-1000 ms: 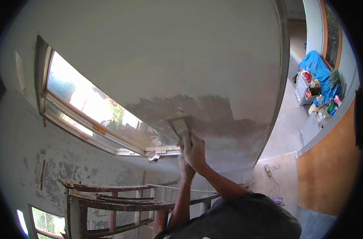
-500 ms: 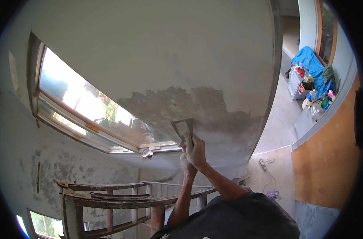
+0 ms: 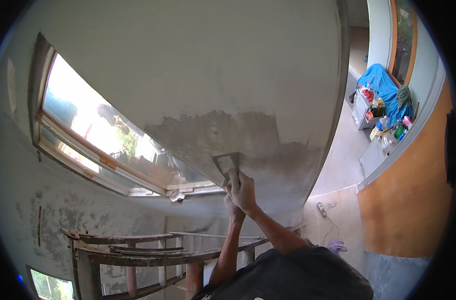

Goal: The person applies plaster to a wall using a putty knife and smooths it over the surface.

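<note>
A wide, flat putty knife with a greyish, smeared blade lies against the pale wall. My right hand is closed round its lower end, with the thumb stretched up along the blade. Just below and to the left, my left hand is also closed at the handle, pressed close to the right one; its fingers are partly hidden. Around and above the blade spreads a darker grey, damp-looking patch with a ragged upper edge.
A window with metal frames is at the left. Beneath my arms stands a worn wooden ladder. A power strip with a cord lies on the floor at the right. Farther off, a blue sheet covers things beside cluttered boxes.
The whole view has shifted slightly, so the window, ladder and floor things sit a little farther left. Both hands keep their grip, and the knife stays on nearly the same part of the wall.
</note>
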The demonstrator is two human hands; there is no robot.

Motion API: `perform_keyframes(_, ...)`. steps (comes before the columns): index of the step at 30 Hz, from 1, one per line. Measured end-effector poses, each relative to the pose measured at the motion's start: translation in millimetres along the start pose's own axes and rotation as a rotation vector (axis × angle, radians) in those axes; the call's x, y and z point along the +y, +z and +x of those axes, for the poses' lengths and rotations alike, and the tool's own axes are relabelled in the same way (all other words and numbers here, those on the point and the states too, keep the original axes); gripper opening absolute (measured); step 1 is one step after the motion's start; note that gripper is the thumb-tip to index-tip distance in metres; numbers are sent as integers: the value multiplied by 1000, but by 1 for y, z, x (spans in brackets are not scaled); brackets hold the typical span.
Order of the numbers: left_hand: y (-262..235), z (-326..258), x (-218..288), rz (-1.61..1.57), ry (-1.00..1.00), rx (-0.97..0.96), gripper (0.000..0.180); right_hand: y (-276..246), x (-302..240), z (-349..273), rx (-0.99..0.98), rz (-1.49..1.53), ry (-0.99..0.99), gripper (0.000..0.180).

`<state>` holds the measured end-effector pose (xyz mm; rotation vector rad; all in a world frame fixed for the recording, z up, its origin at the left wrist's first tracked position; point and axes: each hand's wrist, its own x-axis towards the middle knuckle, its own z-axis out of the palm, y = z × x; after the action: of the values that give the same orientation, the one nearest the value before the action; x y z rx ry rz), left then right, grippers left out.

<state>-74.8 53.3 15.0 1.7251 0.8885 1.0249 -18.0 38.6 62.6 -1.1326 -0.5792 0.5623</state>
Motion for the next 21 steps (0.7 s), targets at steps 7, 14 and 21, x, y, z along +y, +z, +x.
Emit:
perform_keyframes(7,-6,10,18,-61,-53,-33,33,9,-16,17,39,-93,-189,35)
perform_keyframes(14,-12,-6,-23,-198,-202,-42,34,3,-9,0,-21,29,10,36)
perform_keyframes(21,-5,-5,2,-3,-89,20,36,-2,-24,6,-40,-28,-15,40)
